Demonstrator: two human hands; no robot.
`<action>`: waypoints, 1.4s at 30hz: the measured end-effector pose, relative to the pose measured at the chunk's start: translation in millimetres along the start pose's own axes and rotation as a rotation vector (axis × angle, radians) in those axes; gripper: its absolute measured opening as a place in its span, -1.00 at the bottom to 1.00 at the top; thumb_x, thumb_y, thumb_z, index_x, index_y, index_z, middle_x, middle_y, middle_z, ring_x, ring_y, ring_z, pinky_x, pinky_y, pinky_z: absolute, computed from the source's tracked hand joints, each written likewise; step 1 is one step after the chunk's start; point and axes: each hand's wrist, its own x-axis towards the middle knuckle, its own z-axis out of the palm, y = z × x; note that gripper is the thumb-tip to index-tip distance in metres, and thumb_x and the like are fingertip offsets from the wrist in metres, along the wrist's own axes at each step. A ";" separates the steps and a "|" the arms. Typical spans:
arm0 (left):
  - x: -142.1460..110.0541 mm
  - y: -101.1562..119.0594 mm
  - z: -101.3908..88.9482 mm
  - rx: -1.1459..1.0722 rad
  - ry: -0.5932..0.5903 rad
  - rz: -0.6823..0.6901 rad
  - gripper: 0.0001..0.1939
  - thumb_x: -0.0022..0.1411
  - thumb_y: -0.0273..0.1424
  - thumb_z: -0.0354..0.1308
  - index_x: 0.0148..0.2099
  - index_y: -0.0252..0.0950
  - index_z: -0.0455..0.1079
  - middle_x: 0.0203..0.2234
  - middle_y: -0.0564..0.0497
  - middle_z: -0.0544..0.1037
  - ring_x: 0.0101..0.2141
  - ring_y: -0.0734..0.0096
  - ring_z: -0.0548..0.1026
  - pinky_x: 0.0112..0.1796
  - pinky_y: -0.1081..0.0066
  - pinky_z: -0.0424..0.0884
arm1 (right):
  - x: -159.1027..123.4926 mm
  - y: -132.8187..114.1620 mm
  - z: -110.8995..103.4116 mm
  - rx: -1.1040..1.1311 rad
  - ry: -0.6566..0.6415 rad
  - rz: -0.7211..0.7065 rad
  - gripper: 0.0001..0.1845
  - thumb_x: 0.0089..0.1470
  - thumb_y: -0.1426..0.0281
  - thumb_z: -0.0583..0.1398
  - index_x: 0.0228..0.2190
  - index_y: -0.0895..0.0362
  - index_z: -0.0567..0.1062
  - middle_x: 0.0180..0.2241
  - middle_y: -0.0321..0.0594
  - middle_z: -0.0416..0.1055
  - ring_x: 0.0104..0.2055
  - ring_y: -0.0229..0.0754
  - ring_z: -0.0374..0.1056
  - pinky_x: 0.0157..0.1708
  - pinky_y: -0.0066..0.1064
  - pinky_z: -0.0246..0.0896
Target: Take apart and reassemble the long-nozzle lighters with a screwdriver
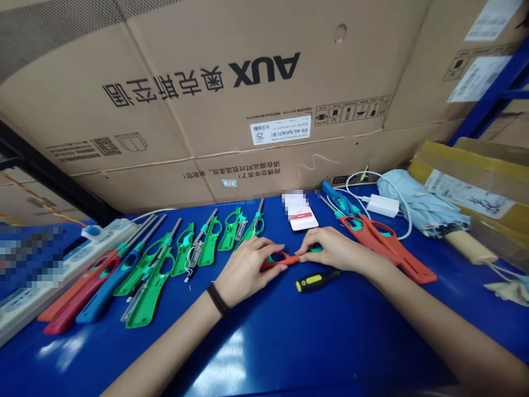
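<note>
An orange stick lighter [291, 259] lies across the middle of the blue table, between my two hands. My left hand [250, 266] closes its fingers around the lighter's handle, which is mostly hidden under the palm. With thumb and fingertips, my right hand [330, 251] pinches the lighter's front end, where a bit of teal shows. Just below the right hand rests a black-and-yellow screwdriver [311, 282]. Left of my left hand are opened green lighter shells [140, 303], some with metal tubes and inner parts showing.
Red, orange and blue lighters [97, 289] lie at the left beside a white power strip [16, 309]. Behind my hands is a phone [303, 220]. More orange lighters [384, 242], a white charger [383, 205] and a folded light-blue umbrella [421, 201] sit right. A large carton [198, 121] backs the table.
</note>
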 end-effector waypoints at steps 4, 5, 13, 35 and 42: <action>5.4 -4.7 6.1 -0.070 0.001 -0.047 -0.68 0.24 -0.21 0.13 0.00 -0.20 0.44 -0.20 -0.03 0.53 -0.20 0.24 0.47 -0.17 0.26 0.42 | 0.6 0.0 0.4 0.000 0.000 0.036 -0.88 -0.03 0.39 0.27 -0.38 0.08 0.63 -0.35 -0.23 0.59 -0.31 -0.14 0.46 -0.31 -0.43 0.25; 5.2 -5.8 6.8 -0.083 0.012 -0.052 -0.68 0.23 -0.21 0.14 0.00 -0.20 0.44 -0.19 -0.03 0.53 -0.19 0.24 0.47 -0.16 0.26 0.41 | 0.7 0.1 0.5 0.002 0.003 0.044 -0.87 -0.03 0.38 0.28 -0.38 0.08 0.63 -0.35 -0.24 0.59 -0.31 -0.14 0.46 -0.32 -0.44 0.25; 4.8 -2.0 8.9 -0.203 0.014 -0.130 -0.75 0.20 -0.30 0.18 -0.07 -0.22 0.44 -0.16 -0.02 0.54 -0.13 0.24 0.47 -0.11 0.25 0.39 | 1.2 -1.0 -0.4 0.019 0.002 0.059 -0.87 -0.04 0.37 0.29 -0.38 0.10 0.63 -0.35 -0.23 0.59 -0.29 -0.13 0.47 -0.31 -0.42 0.25; 7.4 6.7 8.0 -0.290 -0.019 -0.234 -0.66 0.03 -0.30 0.33 -0.11 -0.21 0.46 -0.24 0.01 0.58 -0.25 0.27 0.54 -0.22 0.35 0.42 | 0.9 0.5 2.1 0.093 0.021 0.039 -0.89 -0.08 0.37 0.31 -0.43 0.10 0.63 -0.37 -0.24 0.59 -0.30 -0.15 0.48 -0.31 -0.45 0.27; -4.4 6.9 1.2 -0.109 -0.027 -0.218 -0.72 0.11 -0.29 0.25 -0.12 -0.23 0.37 -0.29 0.01 0.57 -0.29 0.22 0.55 -0.29 0.33 0.42 | 1.0 0.6 5.6 0.105 0.032 0.012 -0.90 -0.06 0.37 0.30 -0.42 0.10 0.63 -0.38 -0.24 0.58 -0.32 -0.17 0.47 -0.31 -0.45 0.27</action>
